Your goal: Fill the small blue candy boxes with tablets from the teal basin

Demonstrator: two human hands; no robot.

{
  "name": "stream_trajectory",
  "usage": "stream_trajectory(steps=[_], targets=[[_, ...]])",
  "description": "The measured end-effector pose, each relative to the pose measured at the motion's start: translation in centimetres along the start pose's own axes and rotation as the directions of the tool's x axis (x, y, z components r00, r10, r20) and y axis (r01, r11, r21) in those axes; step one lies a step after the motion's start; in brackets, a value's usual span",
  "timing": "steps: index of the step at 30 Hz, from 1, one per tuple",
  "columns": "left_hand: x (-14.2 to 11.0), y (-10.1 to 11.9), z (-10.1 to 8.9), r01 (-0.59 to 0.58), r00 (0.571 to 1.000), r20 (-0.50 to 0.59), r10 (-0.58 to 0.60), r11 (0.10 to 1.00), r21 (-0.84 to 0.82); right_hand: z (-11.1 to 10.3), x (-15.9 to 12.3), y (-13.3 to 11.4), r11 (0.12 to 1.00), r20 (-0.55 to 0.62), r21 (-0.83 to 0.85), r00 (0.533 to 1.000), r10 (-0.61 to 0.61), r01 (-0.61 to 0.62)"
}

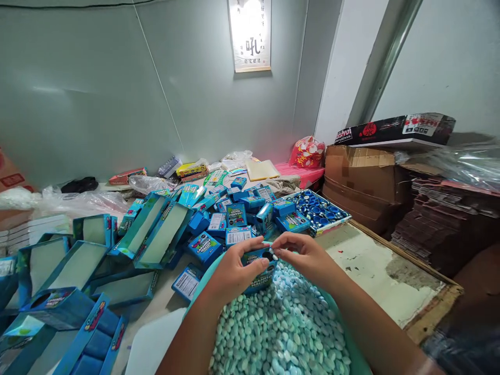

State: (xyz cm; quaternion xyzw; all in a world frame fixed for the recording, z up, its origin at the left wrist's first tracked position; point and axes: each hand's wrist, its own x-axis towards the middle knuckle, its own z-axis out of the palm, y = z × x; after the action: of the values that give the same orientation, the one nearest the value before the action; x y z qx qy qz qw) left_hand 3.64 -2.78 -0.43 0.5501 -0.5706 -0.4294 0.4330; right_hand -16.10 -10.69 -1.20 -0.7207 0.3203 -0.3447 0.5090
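Note:
My left hand (pixel 237 270) grips a small blue candy box (pixel 261 278) from its left side, thumb and fingers about its top. A dark round hole shows in the box's top. At that hole, my right hand (pixel 307 256) has its fingers closed around a few pale candies (pixel 274 255); how many is hard to tell. Under both hands lies a heap of white and pale-blue oval candies (pixel 281 328) in a turquoise tub (pixel 353 338). The box is held just above the heap at the tub's far side.
Many blue candy boxes (pixel 236 214) are piled behind the tub. Open blue display cartons (pixel 162 229) lie to the left. A tray of shiny blue round caps (pixel 322 211) stands at the right back. Brown cardboard boxes (pixel 355 182) and flat stacked cardboard (pixel 441 219) are on the right.

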Motion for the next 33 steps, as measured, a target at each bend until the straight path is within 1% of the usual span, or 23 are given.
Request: stream_trajectory(steps=[3, 6, 9, 11, 14, 18, 20, 22, 24, 25, 27, 29, 30, 32, 33], targets=[[0.3, -0.2, 0.1, 0.024, 1.0, -0.013, -0.025, 0.998, -0.049, 0.7, 0.2, -0.3, 1.0, 0.018, -0.014, 1.0, 0.006, -0.006], [0.6, -0.2, 0.6, 0.036, 0.998, -0.058, -0.04, 0.997, -0.061, 1.3, 0.1, -0.5, 0.999, 0.008, -0.035, 1.0, -0.006, 0.006], [0.6, 0.1, 1.1, 0.057, 0.991, -0.116, -0.064, 0.997, -0.058, 1.3, -0.3, -0.5, 0.996, -0.008, -0.075, 0.999, -0.048, 0.047], [0.7, 0.3, 1.4, 0.067, 0.985, -0.154, -0.074, 0.996, -0.05, 1.1, -0.6, -0.4, 0.996, 0.009, -0.073, 0.998, -0.055, 0.056], [0.6, 0.4, 1.4, 0.054, 0.982, -0.178, -0.06, 0.998, -0.037, 0.9, -0.9, -0.1, 0.999, 0.019, 0.02, 0.999, -0.031, 0.03], [0.5, 0.2, 1.1, 0.012, 0.99, -0.14, -0.019, 0.999, -0.052, 1.0, -0.9, 0.1, 0.984, -0.037, 0.178, 0.999, 0.025, -0.018], [0.3, 0.2, 1.0, 0.01, 0.993, -0.113, -0.017, 0.998, -0.062, 0.9, -1.1, 0.0, 0.985, -0.048, 0.17, 0.999, 0.021, -0.013], [0.1, 0.2, 0.9, 0.004, 0.996, -0.088, -0.007, 0.999, -0.037, 0.6, -1.6, -0.2, 0.998, -0.056, 0.06, 0.998, 0.018, -0.015], [0.0, 0.3, 0.8, -0.039, 0.995, -0.088, 0.039, 0.999, 0.004, 0.0, -2.5, -0.5, 0.991, -0.045, -0.128, 0.999, 0.019, -0.024], [-0.1, 0.4, 0.8, -0.073, 0.993, -0.097, 0.073, 0.997, 0.008, -0.4, -3.1, -0.6, 0.973, -0.008, -0.232, 1.0, 0.015, -0.016], [-0.2, 0.5, 0.8, -0.146, 0.981, -0.129, 0.143, 0.989, -0.01, -0.9, -4.5, -0.7, 0.914, 0.135, -0.403, 0.991, 0.015, 0.041], [-0.2, 0.7, 0.9, -0.211, 0.966, -0.154, 0.209, 0.978, 0.004, -0.9, -5.8, -0.6, 0.859, 0.298, -0.503, 0.952, 0.068, 0.096], [-0.2, 0.8, 0.9, -0.243, 0.955, -0.162, 0.247, 0.969, 0.048, -0.7, -6.4, -0.5, 0.838, 0.36, -0.537, 0.926, 0.117, 0.103], [0.0, 1.1, 1.0, -0.297, 0.933, -0.152, 0.327, 0.935, 0.193, 0.1, -7.2, -0.3, 0.805, 0.419, -0.586, 0.884, 0.206, 0.09], [0.0, 1.3, 1.1, -0.313, 0.925, -0.134, 0.356, 0.912, 0.266, 0.5, -7.4, -0.3, 0.798, 0.429, -0.596, 0.875, 0.224, 0.088]])
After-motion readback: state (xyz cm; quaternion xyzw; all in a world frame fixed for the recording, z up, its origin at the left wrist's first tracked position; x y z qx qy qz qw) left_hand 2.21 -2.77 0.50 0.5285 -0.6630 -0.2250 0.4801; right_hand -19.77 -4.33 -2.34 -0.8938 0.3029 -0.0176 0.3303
